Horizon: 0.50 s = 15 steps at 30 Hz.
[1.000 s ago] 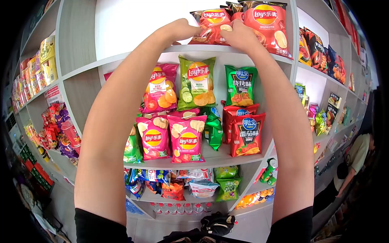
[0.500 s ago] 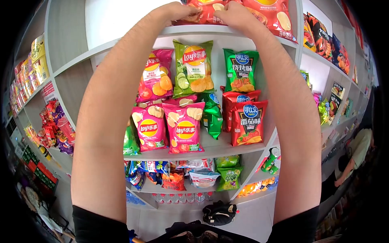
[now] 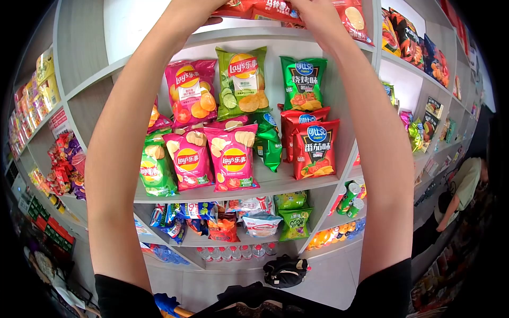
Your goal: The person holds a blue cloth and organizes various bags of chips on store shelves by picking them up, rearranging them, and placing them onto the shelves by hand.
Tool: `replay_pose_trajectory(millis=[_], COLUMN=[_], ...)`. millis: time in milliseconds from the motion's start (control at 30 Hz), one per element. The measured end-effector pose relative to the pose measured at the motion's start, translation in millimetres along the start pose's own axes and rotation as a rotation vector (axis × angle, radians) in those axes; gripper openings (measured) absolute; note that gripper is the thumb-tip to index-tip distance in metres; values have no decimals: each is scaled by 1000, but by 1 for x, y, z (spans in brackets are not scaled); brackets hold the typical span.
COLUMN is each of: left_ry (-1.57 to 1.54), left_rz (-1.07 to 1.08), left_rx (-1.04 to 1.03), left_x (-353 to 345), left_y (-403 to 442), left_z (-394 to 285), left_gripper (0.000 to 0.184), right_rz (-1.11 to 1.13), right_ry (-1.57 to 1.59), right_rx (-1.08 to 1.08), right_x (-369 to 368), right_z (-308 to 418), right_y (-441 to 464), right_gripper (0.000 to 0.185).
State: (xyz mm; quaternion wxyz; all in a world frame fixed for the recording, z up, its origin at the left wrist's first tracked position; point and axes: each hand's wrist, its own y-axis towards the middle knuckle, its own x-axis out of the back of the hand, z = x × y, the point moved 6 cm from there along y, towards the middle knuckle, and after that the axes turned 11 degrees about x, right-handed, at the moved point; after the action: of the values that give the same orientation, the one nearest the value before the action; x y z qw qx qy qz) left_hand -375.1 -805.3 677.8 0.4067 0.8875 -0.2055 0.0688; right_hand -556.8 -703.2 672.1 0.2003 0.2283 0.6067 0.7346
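At the top edge of the view, both my arms reach up to the upper shelf. A red bag of chips (image 3: 273, 9) lies between my hands there, its upper part cut off by the frame. My left hand (image 3: 199, 9) is closed on the bag's left side, with fingertips showing beneath it. Closed at its right side is my right hand (image 3: 313, 11), fingers mostly hidden. Another red chip bag (image 3: 352, 22) stands just right of that hand. Below, pink Lay's bags (image 3: 233, 159), a green Lay's bag (image 3: 241, 79) and red bags (image 3: 316, 148) fill the middle shelf.
The upper shelf's front edge (image 3: 249, 35) runs under my hands. Lower down are smaller snack bags (image 3: 262, 225), water bottles (image 3: 236, 253) and a black bag (image 3: 284, 271) on the floor. Another person (image 3: 458, 196) is at the right.
The red bag between my hands has tipped, showing a different part of its print. My hands are higher in view, and the shelves appear shifted slightly left and down.
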Motion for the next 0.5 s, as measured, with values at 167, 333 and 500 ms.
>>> replay_pose_trajectory(millis=[167, 333, 500], left_ry=[90, -66, 31], left_rz=[-17, 129, 375], left_rx=[-336, -149, 7], left_x=[1, -38, -97], left_y=[-88, -167, -199], left_z=[-21, 25, 81], left_gripper=[53, 51, 53], right_rz=[-70, -21, 25], right_ry=[7, 71, 37], right_rx=[146, -133, -421], right_x=[4, 17, 41], right_z=[63, 84, 57], right_y=[-64, -177, -258], right_gripper=[43, 56, 55])
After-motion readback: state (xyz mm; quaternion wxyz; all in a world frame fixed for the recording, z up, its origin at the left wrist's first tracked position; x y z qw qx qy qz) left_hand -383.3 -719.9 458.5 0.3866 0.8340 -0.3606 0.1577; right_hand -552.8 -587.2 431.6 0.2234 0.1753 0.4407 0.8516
